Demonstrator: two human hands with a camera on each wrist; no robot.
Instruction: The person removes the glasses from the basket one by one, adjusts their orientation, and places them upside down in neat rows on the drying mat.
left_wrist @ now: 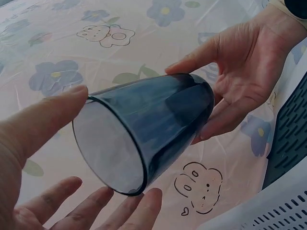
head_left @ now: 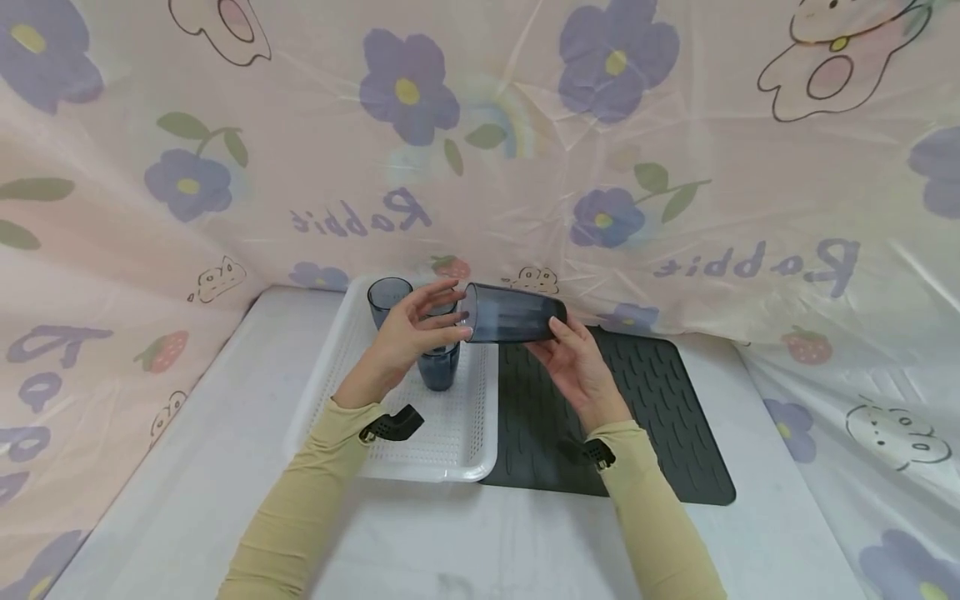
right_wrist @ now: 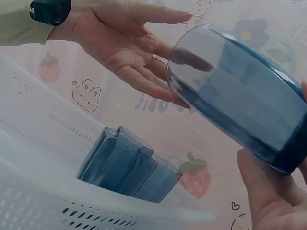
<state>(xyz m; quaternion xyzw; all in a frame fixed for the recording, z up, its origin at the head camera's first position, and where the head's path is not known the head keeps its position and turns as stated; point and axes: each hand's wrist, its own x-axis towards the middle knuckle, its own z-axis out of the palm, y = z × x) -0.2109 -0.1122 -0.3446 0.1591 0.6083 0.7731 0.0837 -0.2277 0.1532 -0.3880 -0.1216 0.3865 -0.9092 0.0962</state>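
A blue-grey drinking glass [head_left: 517,315] is held sideways above the table, its mouth toward the left. My right hand [head_left: 581,362] grips it near the base, thumb on one side and fingers on the other, as the left wrist view also shows. At the mouth is my left hand [head_left: 401,337], its fingers spread and fairly straight. In the left wrist view the left thumb [left_wrist: 67,103] meets the rim, and the fingertips lie close by the lower edge. Several similar glasses [head_left: 438,371] stand in a white perforated tray [head_left: 450,471] below, partly hidden by the left hand.
Beside the tray, on its right, lies a dark ridged mat [head_left: 652,400]. Both are on a white-covered table [head_left: 225,400]. A flower-and-rabbit patterned sheet [head_left: 495,192] hangs close behind and at both sides.
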